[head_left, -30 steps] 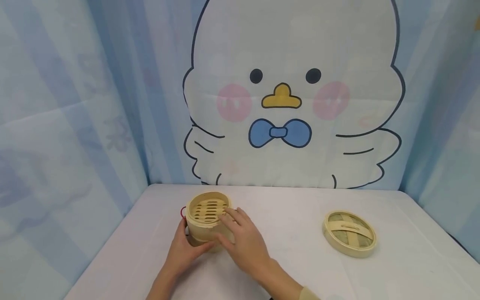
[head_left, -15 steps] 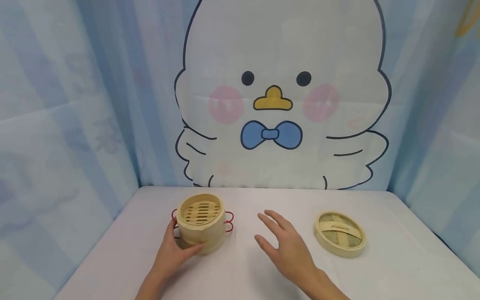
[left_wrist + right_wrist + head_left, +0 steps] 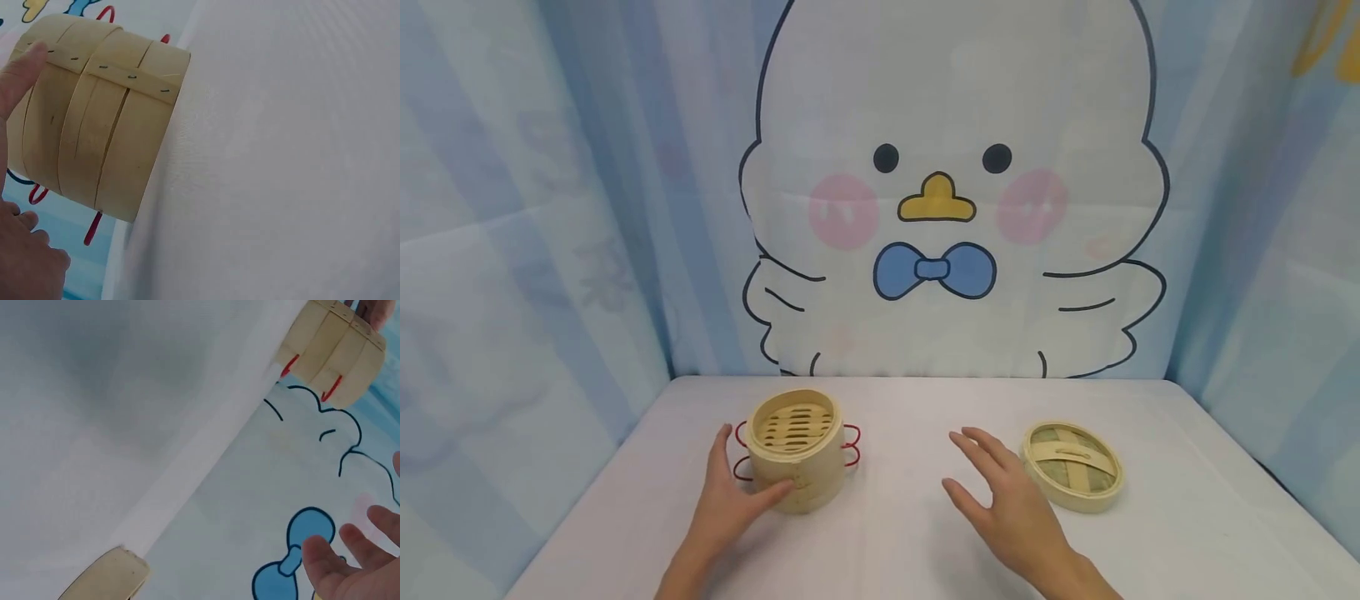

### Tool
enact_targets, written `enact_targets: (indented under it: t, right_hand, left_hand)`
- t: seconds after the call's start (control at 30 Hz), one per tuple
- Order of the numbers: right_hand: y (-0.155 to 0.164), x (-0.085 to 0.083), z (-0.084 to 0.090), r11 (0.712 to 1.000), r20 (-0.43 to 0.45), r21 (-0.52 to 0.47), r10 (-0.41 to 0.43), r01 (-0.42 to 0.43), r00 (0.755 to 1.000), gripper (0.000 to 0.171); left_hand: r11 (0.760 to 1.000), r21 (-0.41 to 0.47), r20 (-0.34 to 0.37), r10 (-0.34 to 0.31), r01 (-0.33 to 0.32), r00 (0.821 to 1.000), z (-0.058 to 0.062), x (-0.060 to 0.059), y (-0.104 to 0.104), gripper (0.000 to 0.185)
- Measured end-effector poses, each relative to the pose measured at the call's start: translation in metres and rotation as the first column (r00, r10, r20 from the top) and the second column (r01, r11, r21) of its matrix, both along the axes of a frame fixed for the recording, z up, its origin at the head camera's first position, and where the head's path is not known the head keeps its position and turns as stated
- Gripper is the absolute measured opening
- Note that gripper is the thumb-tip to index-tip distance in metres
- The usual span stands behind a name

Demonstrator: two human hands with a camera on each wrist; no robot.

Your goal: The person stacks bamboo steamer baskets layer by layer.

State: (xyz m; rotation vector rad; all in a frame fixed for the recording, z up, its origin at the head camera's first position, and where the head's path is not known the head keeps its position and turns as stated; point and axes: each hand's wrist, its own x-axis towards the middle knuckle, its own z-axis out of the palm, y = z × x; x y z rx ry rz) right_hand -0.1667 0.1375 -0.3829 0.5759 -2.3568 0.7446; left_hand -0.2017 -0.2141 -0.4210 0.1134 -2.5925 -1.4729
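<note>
A small bamboo steamer (image 3: 808, 475), stacked in tiers with red loop handles on both sides, stands upright left of centre on the table. Its slatted top is uncovered. My left hand (image 3: 724, 504) is spread beside it, the thumb overlapping the front wall and the fingers apart from its left side. The left wrist view shows the thumb (image 3: 24, 72) over the stapled wall of the steamer (image 3: 94, 119). My right hand (image 3: 1015, 512) hovers with loosely extended fingers between the steamer and the round bamboo lid (image 3: 1071, 467), holding nothing.
The lid lies on the white-covered table (image 3: 895, 533) toward the right, its strap handle facing up. Behind the table's back edge hangs a curtain (image 3: 947, 333) with a cartoon bird, and more curtains close off both sides.
My right hand has left the steamer and moved right toward the lid. The left hand has loosened from the steamer, its fingers drawing away to the left. The head view has shifted slightly.
</note>
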Motion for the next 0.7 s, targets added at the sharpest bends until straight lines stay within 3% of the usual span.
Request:
enact_targets:
  t: [0.43,0.7]
  right_hand:
    - [0.038,-0.007,0.003,0.995,0.007,0.035,-0.089,0.089,0.996,0.057]
    - [0.065,-0.02,-0.004,0.988,0.155,0.06,-0.153,0.145,0.976,0.056]
  left_hand:
    - [0.998,-0.06,-0.029,0.002,-0.004,1.0,0.016,-0.008,0.01,0.138]
    - [0.998,-0.048,-0.034,-0.034,0.032,0.999,0.018,-0.008,0.012,0.133]
